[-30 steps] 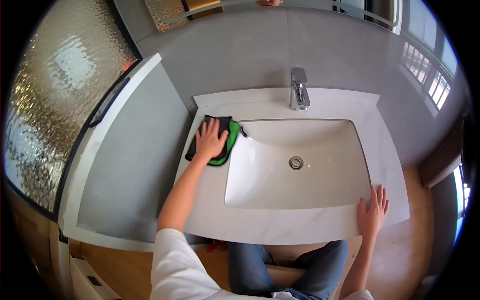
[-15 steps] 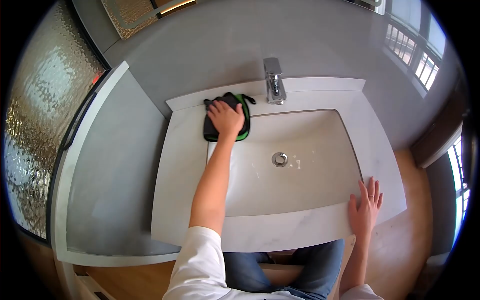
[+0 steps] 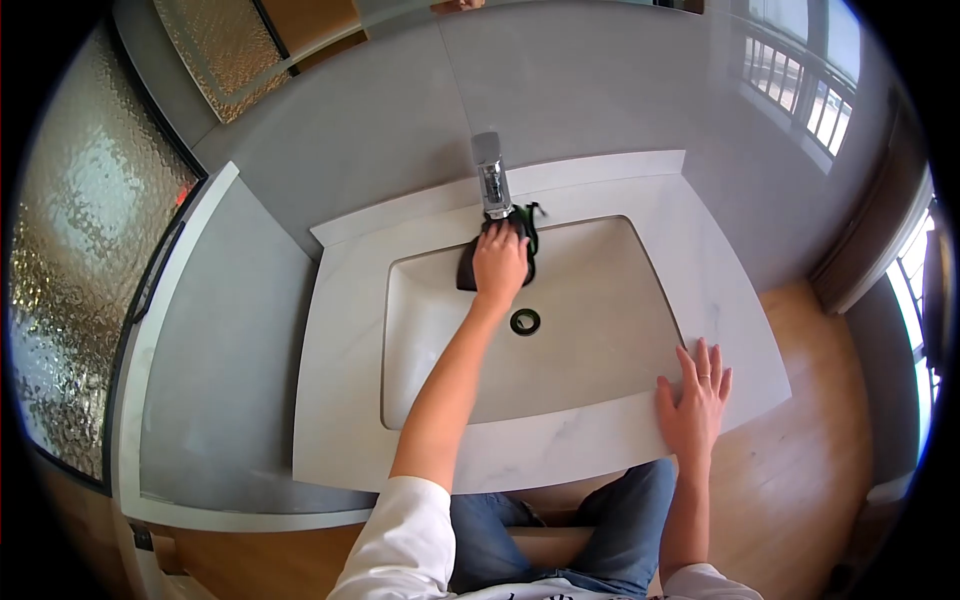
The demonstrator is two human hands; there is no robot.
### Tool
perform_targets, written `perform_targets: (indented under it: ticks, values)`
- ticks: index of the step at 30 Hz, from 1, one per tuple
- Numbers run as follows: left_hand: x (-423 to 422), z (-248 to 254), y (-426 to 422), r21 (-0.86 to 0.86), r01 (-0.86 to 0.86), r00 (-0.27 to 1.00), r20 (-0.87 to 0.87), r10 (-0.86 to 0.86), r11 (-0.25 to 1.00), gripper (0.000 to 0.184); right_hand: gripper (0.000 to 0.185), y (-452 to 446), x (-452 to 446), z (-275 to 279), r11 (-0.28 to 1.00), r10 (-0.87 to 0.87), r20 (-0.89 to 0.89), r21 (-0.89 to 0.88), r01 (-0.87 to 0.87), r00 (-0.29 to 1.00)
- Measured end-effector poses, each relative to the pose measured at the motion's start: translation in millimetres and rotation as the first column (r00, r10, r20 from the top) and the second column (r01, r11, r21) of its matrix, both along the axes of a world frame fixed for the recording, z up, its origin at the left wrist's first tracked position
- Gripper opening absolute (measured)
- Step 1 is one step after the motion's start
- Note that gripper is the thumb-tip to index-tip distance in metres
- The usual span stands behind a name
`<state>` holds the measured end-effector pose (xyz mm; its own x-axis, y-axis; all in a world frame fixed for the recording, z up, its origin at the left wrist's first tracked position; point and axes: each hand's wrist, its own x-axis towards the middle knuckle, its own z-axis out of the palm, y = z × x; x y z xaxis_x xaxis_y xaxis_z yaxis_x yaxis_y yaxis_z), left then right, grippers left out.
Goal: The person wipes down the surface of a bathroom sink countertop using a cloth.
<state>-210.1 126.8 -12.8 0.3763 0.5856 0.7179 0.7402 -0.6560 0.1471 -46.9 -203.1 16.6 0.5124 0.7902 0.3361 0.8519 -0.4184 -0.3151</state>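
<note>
My left hand [image 3: 500,262] presses on a black cloth with green edging [image 3: 467,270], just in front of the chrome faucet [image 3: 492,180]. The cloth lies over the back rim of the white sink [image 3: 600,340] and hangs partly over the basin. Its fingers are bent onto the fabric. With fingers spread, my right hand [image 3: 692,405] rests flat on the front right corner of the marbled countertop [image 3: 340,400], beside the basin's edge, and holds nothing. The round drain [image 3: 525,321] shows below the cloth.
A low white-topped partition [image 3: 135,400] and a textured glass panel [image 3: 70,250] stand at the left. Behind the counter rises a grey wall [image 3: 370,120] with a mirror above. Wooden floor [image 3: 800,440] shows at the right.
My left hand and the cloth have moved right along the counter's back, from the left side to the faucet. My right hand stays on the counter. The view has shifted.
</note>
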Motion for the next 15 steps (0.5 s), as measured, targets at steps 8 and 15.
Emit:
perform_targets:
  ticks: [8,15]
  values:
    - [53.1,2.9,33.7,-0.088,0.180,0.983,0.052,-0.176,0.980,0.031,0.042,-25.2,44.6,13.7,0.860,0.395,-0.421,0.483,-0.167,0.817]
    - [87.2,27.1,82.8,-0.588,0.309,0.951,0.184,-0.249,0.747,0.048,0.041,-33.7,162.4,-5.8,0.859,-0.132,-0.238,0.458,0.231,0.962]
